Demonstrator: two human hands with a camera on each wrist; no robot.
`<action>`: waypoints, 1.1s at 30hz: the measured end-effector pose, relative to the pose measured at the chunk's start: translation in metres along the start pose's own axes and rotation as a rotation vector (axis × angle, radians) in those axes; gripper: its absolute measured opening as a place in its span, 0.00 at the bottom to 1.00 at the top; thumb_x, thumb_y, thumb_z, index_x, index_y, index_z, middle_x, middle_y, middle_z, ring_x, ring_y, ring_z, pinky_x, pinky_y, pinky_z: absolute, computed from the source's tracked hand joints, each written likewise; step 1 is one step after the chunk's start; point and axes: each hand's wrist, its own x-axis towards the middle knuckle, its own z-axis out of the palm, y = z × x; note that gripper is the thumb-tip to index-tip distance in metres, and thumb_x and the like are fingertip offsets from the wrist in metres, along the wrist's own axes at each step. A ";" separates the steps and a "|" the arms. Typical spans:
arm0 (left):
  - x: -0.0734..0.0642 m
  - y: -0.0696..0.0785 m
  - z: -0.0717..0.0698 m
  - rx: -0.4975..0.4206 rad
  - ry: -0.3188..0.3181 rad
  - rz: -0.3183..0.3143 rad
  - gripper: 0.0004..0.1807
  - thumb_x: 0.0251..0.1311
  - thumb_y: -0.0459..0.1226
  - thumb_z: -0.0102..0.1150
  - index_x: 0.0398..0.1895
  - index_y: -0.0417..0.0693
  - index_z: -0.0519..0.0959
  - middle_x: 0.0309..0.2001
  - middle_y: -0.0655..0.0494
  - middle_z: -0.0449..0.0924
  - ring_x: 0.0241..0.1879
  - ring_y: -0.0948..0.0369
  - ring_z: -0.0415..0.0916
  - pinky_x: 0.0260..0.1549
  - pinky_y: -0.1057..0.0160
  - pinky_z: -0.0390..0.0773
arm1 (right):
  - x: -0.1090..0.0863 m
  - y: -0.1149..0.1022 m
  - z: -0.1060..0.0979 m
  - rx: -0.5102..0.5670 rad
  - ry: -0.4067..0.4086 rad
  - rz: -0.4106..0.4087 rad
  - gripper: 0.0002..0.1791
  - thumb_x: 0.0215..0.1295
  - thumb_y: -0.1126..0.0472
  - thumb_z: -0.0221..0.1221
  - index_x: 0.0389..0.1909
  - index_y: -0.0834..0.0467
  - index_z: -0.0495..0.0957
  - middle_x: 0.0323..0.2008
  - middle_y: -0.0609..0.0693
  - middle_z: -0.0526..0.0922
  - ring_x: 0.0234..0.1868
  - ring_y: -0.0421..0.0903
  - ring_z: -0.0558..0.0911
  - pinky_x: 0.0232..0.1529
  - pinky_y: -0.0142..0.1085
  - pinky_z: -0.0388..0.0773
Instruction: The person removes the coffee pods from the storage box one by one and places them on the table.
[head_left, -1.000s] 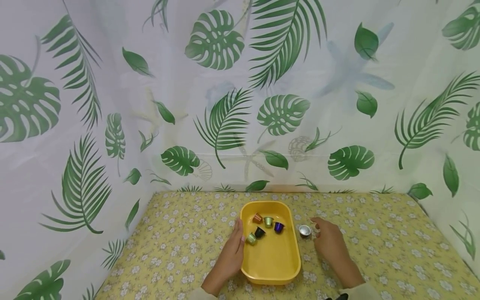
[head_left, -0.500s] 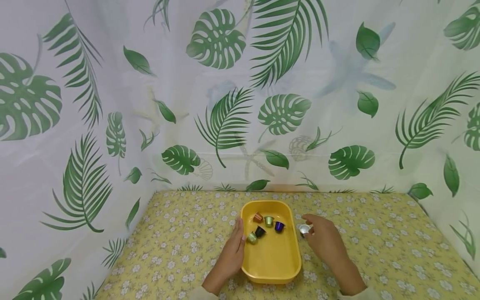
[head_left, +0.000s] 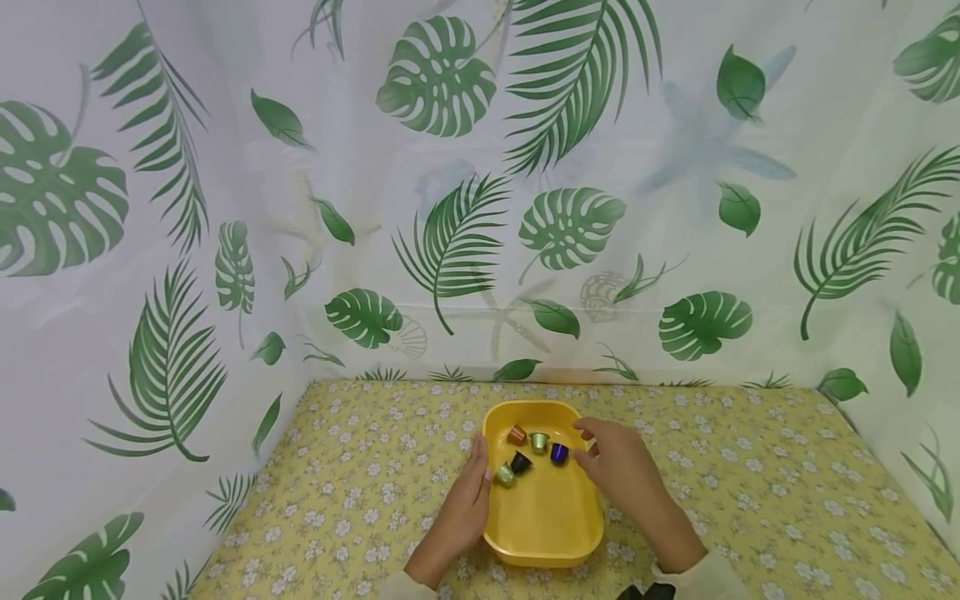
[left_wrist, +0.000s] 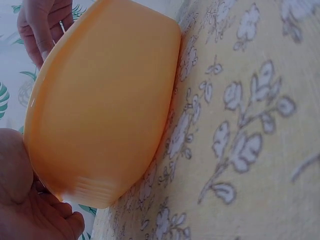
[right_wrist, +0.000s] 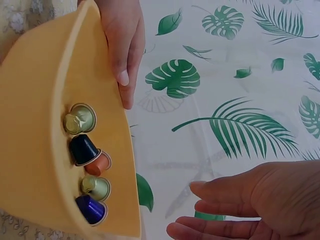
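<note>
A yellow tray (head_left: 536, 529) stands on the table with several coffee capsules in its far half: an orange one (head_left: 517, 434), a light green one (head_left: 539, 442), a blue one (head_left: 558, 453), a black one (head_left: 521, 463) and another light green one (head_left: 506, 475). My left hand (head_left: 463, 504) holds the tray's left side, thumb at the rim and fingers outside. Above the tray's right rim hovers my right hand (head_left: 618, 467), near the blue capsule. Its thumb and fingers are apart, and nothing shows between them. The silver-topped capsule is out of sight.
A flowered yellow cloth (head_left: 360, 500) covers the table. Behind and at the sides hangs a white leaf-print curtain (head_left: 465, 350), meeting the table's back edge.
My right hand has moved left, from beside the silver-topped capsule to over the tray's right rim. That capsule has gone from view. My left hand and the tray have stayed put.
</note>
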 end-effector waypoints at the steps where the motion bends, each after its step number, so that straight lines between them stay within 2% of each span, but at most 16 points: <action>1: 0.000 0.000 0.000 0.000 0.000 0.001 0.30 0.84 0.38 0.28 0.82 0.43 0.37 0.81 0.50 0.30 0.80 0.51 0.35 0.76 0.44 0.44 | 0.002 -0.001 0.001 -0.002 0.004 -0.005 0.20 0.64 0.64 0.69 0.57 0.64 0.81 0.45 0.57 0.86 0.35 0.46 0.84 0.30 0.37 0.84; 6: -0.001 0.001 -0.001 0.004 -0.005 0.003 0.30 0.84 0.38 0.28 0.82 0.42 0.37 0.81 0.53 0.29 0.80 0.51 0.35 0.76 0.45 0.44 | 0.013 -0.006 0.009 -0.016 0.009 -0.017 0.19 0.64 0.63 0.69 0.55 0.64 0.82 0.44 0.59 0.86 0.33 0.45 0.83 0.31 0.37 0.84; 15: -0.001 0.002 -0.002 0.016 0.016 0.013 0.30 0.83 0.37 0.29 0.82 0.41 0.39 0.81 0.51 0.31 0.80 0.50 0.36 0.75 0.44 0.45 | 0.026 -0.010 0.023 -0.007 0.025 -0.037 0.17 0.64 0.63 0.69 0.52 0.64 0.84 0.43 0.60 0.87 0.30 0.44 0.84 0.28 0.37 0.83; 20: -0.001 0.002 -0.002 0.014 0.019 0.021 0.30 0.83 0.36 0.30 0.82 0.41 0.39 0.81 0.49 0.32 0.80 0.48 0.37 0.75 0.43 0.45 | 0.036 -0.010 0.029 -0.040 0.013 -0.054 0.17 0.64 0.63 0.69 0.52 0.64 0.84 0.43 0.59 0.87 0.33 0.47 0.84 0.32 0.40 0.84; 25: -0.001 0.002 -0.003 0.009 0.010 0.009 0.30 0.84 0.37 0.29 0.82 0.42 0.38 0.81 0.51 0.31 0.80 0.51 0.36 0.76 0.45 0.44 | 0.045 -0.009 0.037 -0.065 0.010 -0.074 0.17 0.64 0.63 0.69 0.51 0.65 0.84 0.42 0.59 0.87 0.38 0.51 0.85 0.38 0.46 0.85; 33: 0.000 0.002 -0.001 0.012 0.017 0.016 0.30 0.83 0.37 0.29 0.81 0.40 0.38 0.81 0.49 0.31 0.80 0.48 0.36 0.75 0.43 0.44 | 0.059 -0.012 0.046 -0.097 -0.040 -0.055 0.17 0.64 0.61 0.70 0.51 0.62 0.84 0.42 0.57 0.86 0.39 0.50 0.84 0.39 0.45 0.84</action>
